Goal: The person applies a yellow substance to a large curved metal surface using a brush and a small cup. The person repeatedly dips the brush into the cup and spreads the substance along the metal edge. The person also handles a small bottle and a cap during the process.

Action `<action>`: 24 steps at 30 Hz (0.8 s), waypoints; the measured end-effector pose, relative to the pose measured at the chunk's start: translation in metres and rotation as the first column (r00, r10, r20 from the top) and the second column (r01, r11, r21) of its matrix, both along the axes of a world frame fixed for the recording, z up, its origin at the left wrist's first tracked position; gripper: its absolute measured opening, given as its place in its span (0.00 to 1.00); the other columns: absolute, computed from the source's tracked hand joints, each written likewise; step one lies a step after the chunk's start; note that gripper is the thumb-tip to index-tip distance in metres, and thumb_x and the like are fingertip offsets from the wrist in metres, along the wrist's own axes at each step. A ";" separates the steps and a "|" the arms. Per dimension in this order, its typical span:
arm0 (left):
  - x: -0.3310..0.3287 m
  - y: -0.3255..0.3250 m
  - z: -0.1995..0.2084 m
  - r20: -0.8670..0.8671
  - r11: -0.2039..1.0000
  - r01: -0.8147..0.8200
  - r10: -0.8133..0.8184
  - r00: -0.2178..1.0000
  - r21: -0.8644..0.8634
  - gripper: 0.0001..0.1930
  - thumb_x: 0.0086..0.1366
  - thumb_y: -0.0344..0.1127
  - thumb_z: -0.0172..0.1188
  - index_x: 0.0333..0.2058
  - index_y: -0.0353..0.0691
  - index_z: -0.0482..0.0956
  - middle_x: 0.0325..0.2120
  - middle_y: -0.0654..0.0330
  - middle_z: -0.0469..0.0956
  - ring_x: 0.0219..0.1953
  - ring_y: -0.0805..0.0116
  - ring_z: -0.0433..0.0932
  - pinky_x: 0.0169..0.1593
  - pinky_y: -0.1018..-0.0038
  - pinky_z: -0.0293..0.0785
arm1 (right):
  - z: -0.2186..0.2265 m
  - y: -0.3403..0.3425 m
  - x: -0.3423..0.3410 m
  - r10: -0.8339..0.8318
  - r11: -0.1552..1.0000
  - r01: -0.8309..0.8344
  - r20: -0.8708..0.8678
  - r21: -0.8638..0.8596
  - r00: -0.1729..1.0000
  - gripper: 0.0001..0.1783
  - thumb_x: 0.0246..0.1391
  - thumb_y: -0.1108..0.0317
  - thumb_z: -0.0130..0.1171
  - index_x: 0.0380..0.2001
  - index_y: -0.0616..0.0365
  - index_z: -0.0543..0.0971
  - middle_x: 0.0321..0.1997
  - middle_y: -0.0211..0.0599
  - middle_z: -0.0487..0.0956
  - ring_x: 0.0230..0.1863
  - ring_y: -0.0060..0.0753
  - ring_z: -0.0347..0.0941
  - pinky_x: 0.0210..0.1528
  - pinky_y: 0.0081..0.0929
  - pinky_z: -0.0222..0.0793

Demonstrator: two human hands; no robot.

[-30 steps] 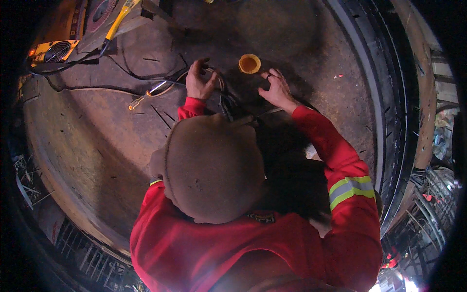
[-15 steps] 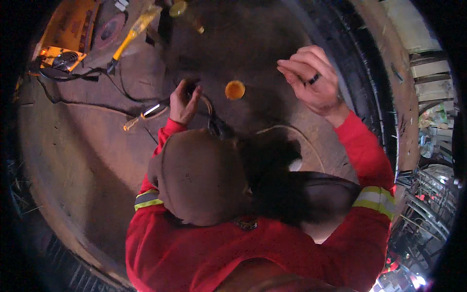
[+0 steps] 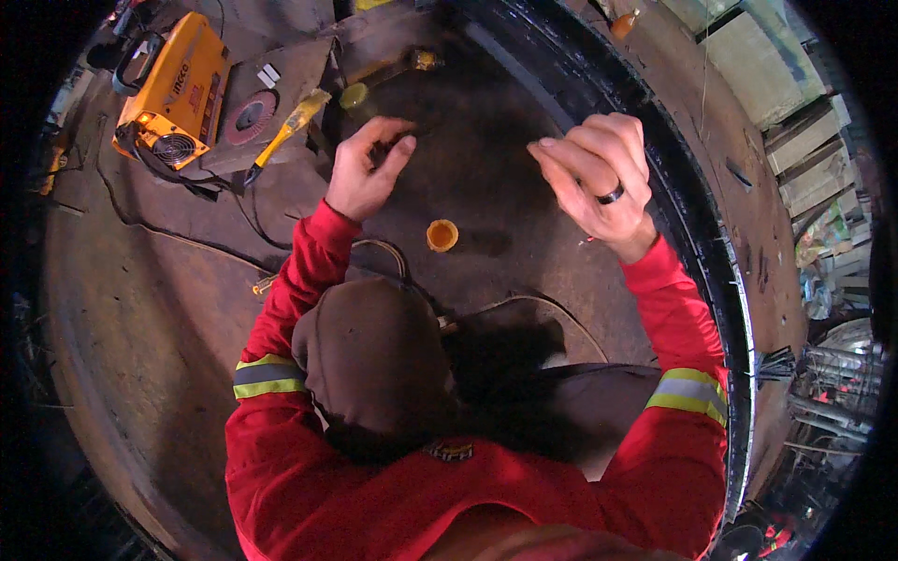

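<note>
My left hand (image 3: 367,168) is raised over the dark metal surface with its fingers curved and the thumb apart; I see nothing in it. My right hand (image 3: 599,178), with a dark ring on one finger, hovers by the black curved rim (image 3: 697,187). Its fingertips and thumb are pressed together, and whatever they hold, if anything, is too small to make out. Between and below the hands stands a small round orange cup (image 3: 441,236), touched by neither. A yellow-handled brush (image 3: 285,136) lies left of my left hand.
An orange machine with a fan grille (image 3: 178,93) stands at the far left beside a round abrasive disc (image 3: 250,117). Cables (image 3: 178,238) run over the metal surface. A yellowish round piece (image 3: 354,95) lies beyond my left hand. Pale slats (image 3: 809,178) line the right side.
The view has shifted, bringing more of the orange machine into sight. My left hand has moved up and away from the cable, its forearm now covering most of the screwdriver. My right hand stays pinched.
</note>
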State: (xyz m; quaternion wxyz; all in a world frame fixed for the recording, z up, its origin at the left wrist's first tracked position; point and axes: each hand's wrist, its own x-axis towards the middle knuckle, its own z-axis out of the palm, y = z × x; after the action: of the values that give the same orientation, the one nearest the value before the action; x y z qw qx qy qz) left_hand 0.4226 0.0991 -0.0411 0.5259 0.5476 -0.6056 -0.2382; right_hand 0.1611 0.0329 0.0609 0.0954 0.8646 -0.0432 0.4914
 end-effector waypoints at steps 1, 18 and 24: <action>-0.001 -0.002 0.006 0.003 1.000 0.006 -0.006 1.000 0.006 0.09 0.61 0.32 0.59 0.39 0.35 0.78 0.25 0.63 0.75 0.27 0.78 0.70 0.32 0.79 0.67 | 0.000 -0.003 0.000 -0.007 1.000 0.007 0.013 0.028 1.000 0.16 0.30 0.76 0.71 0.29 0.57 0.81 0.30 0.33 0.74 0.32 0.37 0.71 0.34 0.32 0.66; -0.068 -0.168 0.174 0.399 0.925 0.215 -0.078 0.914 -0.313 0.12 0.47 0.41 0.67 0.25 0.38 0.83 0.23 0.53 0.80 0.26 0.63 0.80 0.34 0.68 0.75 | 0.031 -0.081 0.008 -0.244 0.847 0.049 0.307 0.529 0.920 0.04 0.45 0.76 0.65 0.26 0.64 0.80 0.27 0.38 0.78 0.32 0.33 0.74 0.40 0.24 0.68; -0.047 -0.114 0.173 0.014 0.903 0.428 -0.428 0.904 -0.038 0.10 0.61 0.36 0.60 0.33 0.34 0.81 0.22 0.65 0.77 0.26 0.80 0.72 0.30 0.82 0.69 | 0.045 -0.062 0.022 -0.047 0.562 -0.256 0.340 0.786 0.939 0.06 0.48 0.71 0.67 0.28 0.60 0.80 0.25 0.24 0.78 0.28 0.16 0.70 0.35 0.17 0.66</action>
State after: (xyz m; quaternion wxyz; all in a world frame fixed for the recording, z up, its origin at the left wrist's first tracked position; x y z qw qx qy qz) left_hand 0.3753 -0.0152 0.1324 0.4702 0.3911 -0.7171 -0.3342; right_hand 0.1830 -0.0286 0.1059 -0.3549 0.7176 -0.2290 0.5537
